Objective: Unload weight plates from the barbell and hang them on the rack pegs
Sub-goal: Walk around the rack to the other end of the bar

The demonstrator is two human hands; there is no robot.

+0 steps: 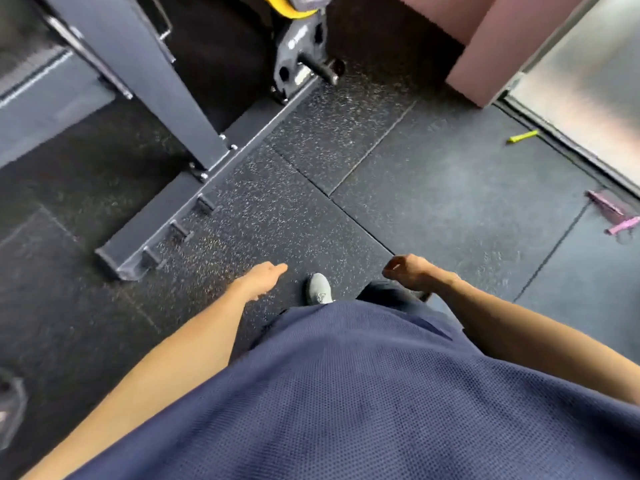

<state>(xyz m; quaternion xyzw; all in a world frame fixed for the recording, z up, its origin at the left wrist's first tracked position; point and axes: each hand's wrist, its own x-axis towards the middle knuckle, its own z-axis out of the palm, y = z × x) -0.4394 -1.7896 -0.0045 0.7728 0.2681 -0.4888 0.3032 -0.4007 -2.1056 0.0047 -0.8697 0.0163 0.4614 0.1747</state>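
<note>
Over the rubber floor (433, 174) my hands hung low in front of my shirt (346, 393), and neither held a thing. My left hand (265, 275) was out flat, fingers straight and together, pointing ahead toward the rack (166, 109). My right hand (410, 271) hung with its fingers loosely curled under, nothing inside them. One shoe (319, 289) showed between my arms, toe toward the rack. No barbell was in sight. What I could see of the task's things was at the top of the view: a bare peg (320, 69) sticking out low on the rack's plate mount, and above it the edge of a yellow plate (287, 8), mostly cut off by the frame, so I could not tell what it hung on. I judged this to be a walking step between loads, hands free. The next move called for finding the barbell, taking a plate by its rim with both hands, sliding it straight off the sleeve, and lining its hole up with that bare peg. Two small bits, a yellow piece (523, 136) and a pink strap (613, 216), lay on the floor off to my right, clear of my path.
</note>
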